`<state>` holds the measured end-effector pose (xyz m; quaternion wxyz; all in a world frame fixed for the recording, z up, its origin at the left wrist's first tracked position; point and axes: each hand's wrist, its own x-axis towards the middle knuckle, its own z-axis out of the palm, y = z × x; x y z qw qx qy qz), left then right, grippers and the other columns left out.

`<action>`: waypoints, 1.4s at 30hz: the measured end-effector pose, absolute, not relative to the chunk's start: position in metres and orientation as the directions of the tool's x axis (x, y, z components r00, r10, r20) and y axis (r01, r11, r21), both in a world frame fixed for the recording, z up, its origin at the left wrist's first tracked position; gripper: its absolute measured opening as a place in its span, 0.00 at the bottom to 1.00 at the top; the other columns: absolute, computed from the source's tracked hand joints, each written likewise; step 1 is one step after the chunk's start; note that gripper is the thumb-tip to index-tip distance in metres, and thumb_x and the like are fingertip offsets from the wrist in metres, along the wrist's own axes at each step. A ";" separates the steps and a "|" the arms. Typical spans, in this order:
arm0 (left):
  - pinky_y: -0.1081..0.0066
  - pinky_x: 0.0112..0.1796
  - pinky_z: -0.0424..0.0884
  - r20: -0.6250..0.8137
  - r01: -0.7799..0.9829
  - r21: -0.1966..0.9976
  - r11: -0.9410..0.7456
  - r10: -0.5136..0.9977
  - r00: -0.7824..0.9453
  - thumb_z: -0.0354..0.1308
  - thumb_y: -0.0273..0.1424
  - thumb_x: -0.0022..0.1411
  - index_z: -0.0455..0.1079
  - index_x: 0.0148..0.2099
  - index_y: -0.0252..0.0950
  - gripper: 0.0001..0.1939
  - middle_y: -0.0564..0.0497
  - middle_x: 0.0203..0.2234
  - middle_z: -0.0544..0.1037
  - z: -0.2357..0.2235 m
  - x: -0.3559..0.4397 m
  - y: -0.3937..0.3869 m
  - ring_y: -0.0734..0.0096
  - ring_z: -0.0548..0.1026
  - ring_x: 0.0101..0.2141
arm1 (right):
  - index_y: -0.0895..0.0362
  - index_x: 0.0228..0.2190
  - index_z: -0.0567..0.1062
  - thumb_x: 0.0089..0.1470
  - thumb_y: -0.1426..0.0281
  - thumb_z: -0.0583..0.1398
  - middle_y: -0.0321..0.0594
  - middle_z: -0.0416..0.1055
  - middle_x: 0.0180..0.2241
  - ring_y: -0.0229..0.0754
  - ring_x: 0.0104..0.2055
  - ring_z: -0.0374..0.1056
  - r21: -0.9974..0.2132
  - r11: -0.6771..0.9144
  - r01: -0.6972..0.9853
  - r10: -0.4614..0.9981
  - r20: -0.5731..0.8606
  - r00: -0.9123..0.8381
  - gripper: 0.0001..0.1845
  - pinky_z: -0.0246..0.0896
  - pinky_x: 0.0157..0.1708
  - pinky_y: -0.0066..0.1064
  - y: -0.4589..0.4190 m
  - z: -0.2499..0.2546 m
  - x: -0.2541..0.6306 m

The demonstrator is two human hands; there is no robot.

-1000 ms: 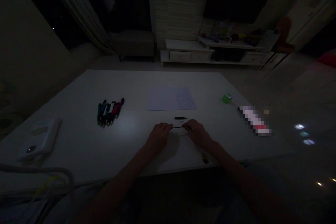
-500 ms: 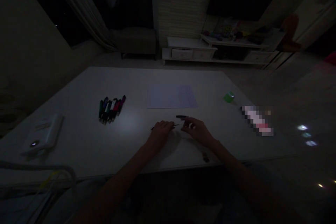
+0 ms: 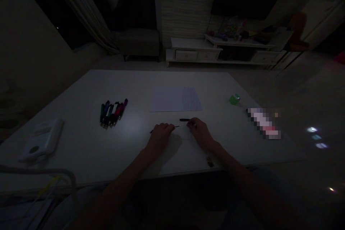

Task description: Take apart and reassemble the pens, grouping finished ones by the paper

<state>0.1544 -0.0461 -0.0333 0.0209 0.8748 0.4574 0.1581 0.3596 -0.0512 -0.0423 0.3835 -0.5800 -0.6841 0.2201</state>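
Observation:
My left hand (image 3: 161, 136) rests on the table with its fingers closed around a slim dark pen (image 3: 176, 126). A thin refill-like end with a bright tip sticks out to the right, and the other end shows left of the knuckles. My right hand (image 3: 201, 133) has its fingers pinched together just right of that tip. What they hold, if anything, is too small and dim to see. A short black pen piece (image 3: 184, 119) lies by the right fingertips; whether they touch it, I cannot tell.
Several pens (image 3: 112, 113) lie in a row at left, beyond a white box-like device (image 3: 43, 139). A sheet of paper (image 3: 169, 99), partly written on, lies ahead. At right are a green cube-like item (image 3: 234, 99) and a blurred-out phone-shaped object (image 3: 262, 123). A small dark item (image 3: 210, 161) sits near the front edge.
My right hand's fingers have drawn together and lie closer to the black pen piece. My left hand and its pen have shifted slightly left; the view has also moved a little.

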 end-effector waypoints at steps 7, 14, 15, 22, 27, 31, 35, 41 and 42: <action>0.67 0.37 0.59 0.232 0.781 0.139 -0.609 0.787 0.572 0.47 0.28 0.64 0.65 0.42 0.39 0.07 0.50 0.32 0.72 -0.028 0.154 -0.048 0.67 0.68 0.35 | 0.56 0.33 0.75 0.51 0.68 0.57 0.40 0.74 0.32 0.38 0.32 0.69 -0.848 0.289 0.445 0.955 0.287 -0.075 0.08 0.62 0.33 0.30 -0.065 -0.019 0.348; 0.66 0.36 0.59 0.237 0.759 0.129 -0.638 0.763 0.602 0.48 0.28 0.63 0.65 0.43 0.38 0.07 0.50 0.32 0.71 -0.030 0.155 -0.050 0.66 0.68 0.35 | 0.56 0.31 0.75 0.50 0.68 0.58 0.40 0.74 0.31 0.39 0.32 0.68 -0.829 0.322 0.456 0.946 0.304 -0.114 0.07 0.62 0.30 0.30 -0.064 -0.023 0.348; 0.66 0.36 0.59 0.241 0.762 0.129 -0.635 0.765 0.597 0.48 0.28 0.63 0.65 0.43 0.38 0.07 0.50 0.32 0.71 -0.030 0.155 -0.050 0.65 0.68 0.35 | 0.56 0.31 0.75 0.50 0.68 0.58 0.40 0.74 0.31 0.39 0.32 0.68 -0.829 0.321 0.457 0.946 0.304 -0.113 0.07 0.62 0.31 0.30 -0.064 -0.023 0.348; 0.66 0.36 0.59 0.222 0.759 0.127 -0.639 0.764 0.606 0.48 0.27 0.63 0.65 0.42 0.38 0.07 0.50 0.32 0.71 -0.026 0.155 -0.051 0.65 0.68 0.35 | 0.56 0.31 0.74 0.51 0.68 0.58 0.40 0.74 0.31 0.39 0.33 0.69 -0.834 0.330 0.443 0.942 0.319 -0.102 0.07 0.63 0.32 0.30 -0.066 -0.020 0.349; 0.65 0.37 0.59 0.220 0.758 0.128 -0.639 0.764 0.607 0.48 0.27 0.63 0.65 0.42 0.38 0.07 0.49 0.32 0.71 -0.024 0.157 -0.054 0.65 0.68 0.36 | 0.55 0.30 0.75 0.50 0.66 0.58 0.41 0.74 0.31 0.39 0.31 0.69 -0.824 0.338 0.454 0.940 0.312 -0.134 0.08 0.63 0.30 0.30 -0.066 -0.023 0.347; 0.65 0.37 0.59 0.187 0.717 0.108 -0.689 0.722 0.666 0.48 0.27 0.63 0.64 0.42 0.37 0.06 0.49 0.32 0.72 -0.023 0.162 -0.058 0.65 0.68 0.36 | 0.55 0.35 0.75 0.49 0.67 0.59 0.37 0.74 0.27 0.37 0.28 0.69 -0.840 0.300 0.453 0.953 0.246 -0.174 0.10 0.63 0.30 0.30 -0.070 -0.022 0.342; 0.65 0.37 0.59 0.172 0.724 0.125 -0.679 0.733 0.658 0.47 0.26 0.63 0.64 0.41 0.37 0.06 0.49 0.32 0.72 -0.024 0.162 -0.059 0.65 0.69 0.36 | 0.56 0.40 0.73 0.47 0.66 0.61 0.37 0.74 0.27 0.36 0.28 0.69 -0.854 0.278 0.440 0.954 0.192 -0.230 0.16 0.63 0.30 0.29 -0.067 -0.022 0.347; 0.67 0.36 0.59 0.208 0.778 0.202 -0.595 0.802 0.560 0.43 0.28 0.65 0.64 0.41 0.37 0.09 0.50 0.31 0.72 -0.027 0.158 -0.054 0.67 0.69 0.35 | 0.55 0.39 0.74 0.51 0.65 0.58 0.44 0.69 0.35 0.42 0.37 0.65 -0.680 0.277 0.679 0.936 0.352 -0.029 0.14 0.62 0.38 0.36 -0.038 -0.041 0.372; 0.67 0.36 0.59 0.211 0.782 0.201 -0.591 0.805 0.554 0.43 0.29 0.66 0.64 0.41 0.37 0.09 0.50 0.31 0.72 -0.027 0.158 -0.053 0.67 0.69 0.35 | 0.55 0.40 0.74 0.50 0.66 0.59 0.45 0.68 0.36 0.44 0.39 0.64 -0.637 0.282 0.717 0.924 0.380 -0.026 0.14 0.61 0.40 0.38 -0.034 -0.046 0.374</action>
